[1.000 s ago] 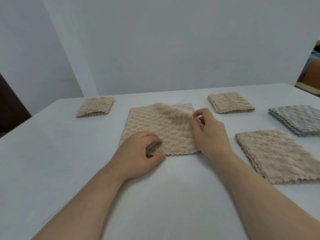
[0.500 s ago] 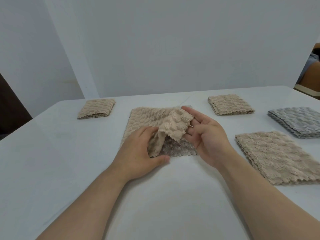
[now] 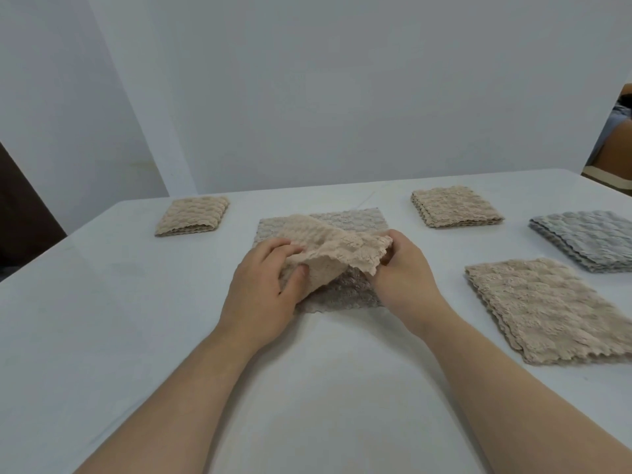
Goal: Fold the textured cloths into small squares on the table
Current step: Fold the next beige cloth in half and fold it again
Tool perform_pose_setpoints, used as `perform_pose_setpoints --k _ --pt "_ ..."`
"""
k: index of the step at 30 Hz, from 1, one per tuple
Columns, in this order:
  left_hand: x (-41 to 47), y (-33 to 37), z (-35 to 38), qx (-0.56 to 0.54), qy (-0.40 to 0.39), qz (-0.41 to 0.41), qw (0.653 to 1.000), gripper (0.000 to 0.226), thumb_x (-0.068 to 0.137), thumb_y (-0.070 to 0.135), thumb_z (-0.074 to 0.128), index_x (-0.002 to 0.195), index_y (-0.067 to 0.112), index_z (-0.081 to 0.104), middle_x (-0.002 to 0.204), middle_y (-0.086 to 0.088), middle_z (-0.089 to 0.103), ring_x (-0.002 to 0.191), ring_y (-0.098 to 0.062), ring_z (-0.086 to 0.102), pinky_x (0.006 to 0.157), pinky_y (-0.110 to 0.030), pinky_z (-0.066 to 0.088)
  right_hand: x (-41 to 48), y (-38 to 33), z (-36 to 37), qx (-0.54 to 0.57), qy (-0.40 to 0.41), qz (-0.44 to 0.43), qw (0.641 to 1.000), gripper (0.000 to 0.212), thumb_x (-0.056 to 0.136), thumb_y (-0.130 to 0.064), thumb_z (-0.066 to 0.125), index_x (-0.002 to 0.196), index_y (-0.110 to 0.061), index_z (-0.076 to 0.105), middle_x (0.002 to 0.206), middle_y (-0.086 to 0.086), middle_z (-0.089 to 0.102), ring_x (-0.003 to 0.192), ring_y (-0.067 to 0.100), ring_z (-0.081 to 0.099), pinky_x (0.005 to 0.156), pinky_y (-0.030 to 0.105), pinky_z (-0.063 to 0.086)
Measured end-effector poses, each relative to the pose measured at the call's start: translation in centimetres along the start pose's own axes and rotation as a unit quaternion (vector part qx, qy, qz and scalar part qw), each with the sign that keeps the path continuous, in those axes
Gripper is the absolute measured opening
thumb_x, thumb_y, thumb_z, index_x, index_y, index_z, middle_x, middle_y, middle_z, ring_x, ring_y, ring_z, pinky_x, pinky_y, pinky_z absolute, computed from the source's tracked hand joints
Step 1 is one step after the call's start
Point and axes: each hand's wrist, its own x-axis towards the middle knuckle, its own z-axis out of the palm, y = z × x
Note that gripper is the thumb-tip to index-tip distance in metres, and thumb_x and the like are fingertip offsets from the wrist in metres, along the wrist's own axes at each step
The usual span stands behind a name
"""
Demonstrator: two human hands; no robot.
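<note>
Head view: just the one camera, looking down over both bare forearms.

Middle cloth (image 3: 337,254): beige, with a bumpy scale-like texture and a zigzag edge. Its bottom layer lay flat on the table (image 3: 102,319) and looked a bit greyer. A beige flap of it was lifted and rumpled across the top.

Flap vs grip: the raised flap was strung between the two hands. Its left end was in the left hand's fingers and its right corner in the right hand's. The wavy edge drooped toward the near side, above the flat layer.

Left hand (image 3: 263,289): at the near-left of the middle cloth, palm down. The fingers were curled over the flap with the thumb pressed on its front, so it was pinching the fabric.

Right hand (image 3: 403,271): at the middle cloth's right edge, back of the hand up. The fingers curled in around the flap's corner and gripped it, with the fingertips hidden behind the fabric.

Other cloths:
- The left folded square (image 3: 193,218) sat to the far-left of the middle cloth, well apart.
- The right folded square (image 3: 455,206) sat to its far-right.
- The grey folded cloth (image 3: 588,237) was further right again.
- The larger beige cloth (image 3: 547,309) lay flat to the near-right.
</note>
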Motion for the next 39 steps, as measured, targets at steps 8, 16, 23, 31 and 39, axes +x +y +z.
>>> perform_pose_setpoints --k 8,16,23,31,39 --pt "-0.1 0.5 -0.5 -0.009 -0.076 0.018 0.997 0.074 0.075 0.079 0.059 0.135 0.036 0.056 0.144 0.02 0.046 0.137 0.0 0.037 0.115 -0.029 0.029 0.3 -0.5 -0.9 0.209 0.072 0.083 0.972 0.025 0.077 -0.03 0.082 0.082 -0.006 0.074 0.084 0.014 0.077 0.083 0.031 0.075 0.08 0.055 0.06" --pt "-0.2 -0.2 -0.7 0.044 -0.103 0.021 0.993 0.051 0.082 0.041 0.074 0.13 0.034 0.06 0.122 0.016 0.066 0.113 -0.009 0.059 0.098 -0.029 0.045 0.5 -1.1 -1.3 0.352 0.056 0.117 0.927 0.007 0.097 -0.013 0.066 0.104 -0.013 0.065 0.089 0.005 0.078 0.082 0.021 0.076 0.07 0.041 0.063" --pt "0.3 1.0 -2.0 -0.124 0.035 -0.163 0.978 0.026 0.095 0.004 0.048 0.098 0.028 0.056 0.082 0.013 0.065 0.072 0.005 0.057 0.058 -0.013 0.04 0.4 -0.3 -2.2 0.193 -0.139 0.041 0.97 0.059 0.075 -0.023 0.088 0.127 -0.014 0.06 0.115 0.003 0.075 0.109 0.016 0.071 0.1 0.036 0.053" --pt "0.4 1.6 -3.7 -0.389 0.031 -0.169 0.905 0.061 0.06 0.012 0.083 0.112 0.027 0.055 0.106 -0.001 0.062 0.097 -0.013 0.063 0.081 -0.034 0.058 0.0 0.7 -1.0 -0.176 -0.032 -0.117 0.977 0.016 0.08 -0.029 0.08 0.084 -0.032 0.064 0.1 0.002 0.056 0.099 0.019 0.06 0.079 0.028 0.048" --pt "0.6 2.6 -5.4 -0.611 -0.026 -0.23 0.757 0.044 0.078 0.001 0.066 0.121 0.011 0.067 0.108 -0.015 0.072 0.096 -0.029 0.072 0.076 -0.038 0.06 -0.9 -1.9 -2.1 0.134 -0.03 -0.011 0.99 0.018 0.09 -0.011 0.072 0.09 -0.03 0.074 0.08 -0.016 0.076 0.077 -0.002 0.071 0.06 0.017 0.055"
